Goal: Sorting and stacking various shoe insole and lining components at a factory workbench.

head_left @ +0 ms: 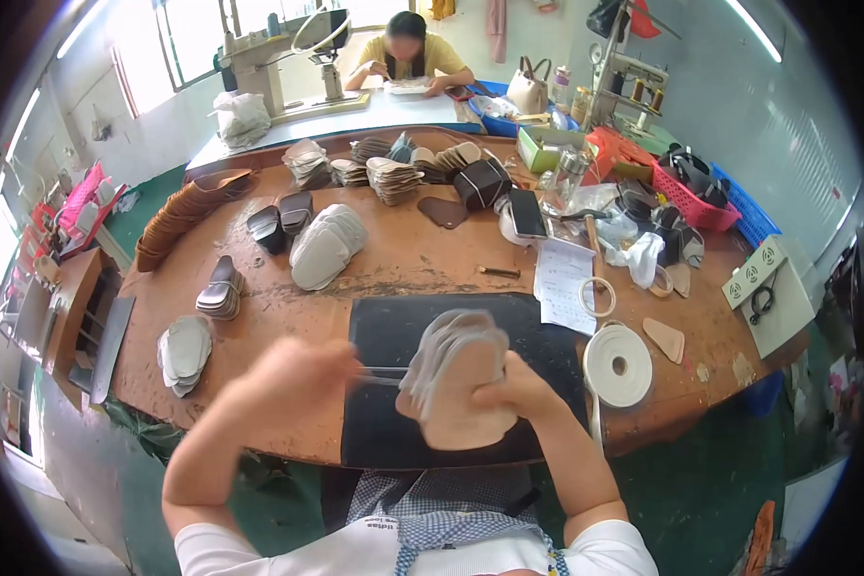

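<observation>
In my right hand (520, 389) is a stack of beige and grey shoe-shaped pieces (456, 384), held upright above a black mat (384, 432), thumb on the front piece. My left hand (319, 370), smeared by motion, is closed to the left of the stack. From it a thin pale band (382, 372), like a rubber band or string, stretches taut to the stack's left side. Its far end is hidden behind the pieces.
Other stacks of cut pieces (328, 247) lie on the brown table. At right are a roll of white tape (617, 366), a written paper sheet (564, 283), a phone (527, 213) and a red basket (691, 197). Across the table, a person (413, 62) sits beside a sewing machine (328, 72).
</observation>
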### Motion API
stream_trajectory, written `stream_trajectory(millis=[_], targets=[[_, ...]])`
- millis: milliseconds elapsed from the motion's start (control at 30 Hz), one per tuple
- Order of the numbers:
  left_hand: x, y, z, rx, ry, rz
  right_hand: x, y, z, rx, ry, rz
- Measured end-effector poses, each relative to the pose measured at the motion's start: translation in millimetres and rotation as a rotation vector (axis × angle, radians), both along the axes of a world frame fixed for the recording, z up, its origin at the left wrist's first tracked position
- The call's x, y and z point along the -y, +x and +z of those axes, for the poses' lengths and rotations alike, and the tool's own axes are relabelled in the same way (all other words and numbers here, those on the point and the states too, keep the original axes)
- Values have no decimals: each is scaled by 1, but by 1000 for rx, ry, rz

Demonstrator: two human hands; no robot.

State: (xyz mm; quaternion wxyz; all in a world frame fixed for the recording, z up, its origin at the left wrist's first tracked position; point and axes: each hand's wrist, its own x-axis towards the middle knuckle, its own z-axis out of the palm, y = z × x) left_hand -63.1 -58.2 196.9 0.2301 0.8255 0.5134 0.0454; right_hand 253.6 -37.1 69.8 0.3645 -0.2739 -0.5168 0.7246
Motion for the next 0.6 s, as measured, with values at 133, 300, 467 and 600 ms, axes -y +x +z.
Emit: stream_trajectory(millis=[133, 300, 467, 600], targets=[[-9, -50, -19, -560, 51, 205, -7, -5, -15, -32, -89, -276], [6, 47, -8, -405, 805, -387, -39, -33, -5, 521, 164, -313], [-13, 63, -21, -683, 724, -546, -14, -83, 3, 735, 1146, -118], [-41, 28, 35, -489, -285, -518, 9, -59, -11, 143, 624, -19]])
